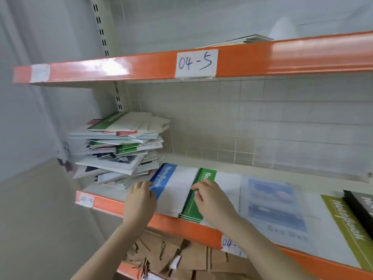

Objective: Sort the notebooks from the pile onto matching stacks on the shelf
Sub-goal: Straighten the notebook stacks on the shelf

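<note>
A messy pile of notebooks point(123, 146) stands at the left end of the middle shelf point(105, 205). Right of it lies a blue-and-white notebook point(173, 184). My left hand point(140, 201) holds its left edge and my right hand point(210, 199) holds its right edge, fingers curled over it. Under my right hand sits a green notebook stack point(192, 209). Further right lie a pale blue-picture notebook point(276, 209), an olive notebook point(349, 225) and a black notebook point(361, 205).
An orange-edged upper shelf point(141, 67) labelled 04-5 hangs overhead with some flat books point(248, 40) on it. Brown paper bags point(177, 257) lie on the shelf below. A pale wall is at the left.
</note>
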Motion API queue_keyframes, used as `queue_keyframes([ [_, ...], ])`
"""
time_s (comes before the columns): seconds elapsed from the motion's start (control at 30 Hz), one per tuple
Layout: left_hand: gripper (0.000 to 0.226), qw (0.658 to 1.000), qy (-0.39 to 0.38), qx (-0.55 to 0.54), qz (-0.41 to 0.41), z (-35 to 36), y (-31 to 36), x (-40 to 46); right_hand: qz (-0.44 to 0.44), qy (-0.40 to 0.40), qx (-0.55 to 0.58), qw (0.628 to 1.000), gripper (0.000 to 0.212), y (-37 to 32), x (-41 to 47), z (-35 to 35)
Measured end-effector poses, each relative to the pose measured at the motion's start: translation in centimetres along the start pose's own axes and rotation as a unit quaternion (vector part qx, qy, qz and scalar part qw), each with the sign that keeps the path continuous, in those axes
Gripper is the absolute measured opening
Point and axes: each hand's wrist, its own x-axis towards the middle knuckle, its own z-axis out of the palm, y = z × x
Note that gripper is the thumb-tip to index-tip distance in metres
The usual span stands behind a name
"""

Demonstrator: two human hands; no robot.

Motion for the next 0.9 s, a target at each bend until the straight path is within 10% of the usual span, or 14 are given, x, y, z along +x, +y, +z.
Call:
queue_keyframes([
  [0.47, 0.039, 0.945, -0.263, -0.146, -0.130, -1.8, -3.5, 7.6, 0.026, 0.002, -0.040, 0.999, 0.036, -1.6, 2.5, 5.4],
  [0.9, 0.030, 0.904, -0.302, -0.253, -0.166, -2.2, -4.3, 8.6, 0.041, 0.006, -0.049, 0.998, 0.035, -1.8, 2.7, 5.6],
])
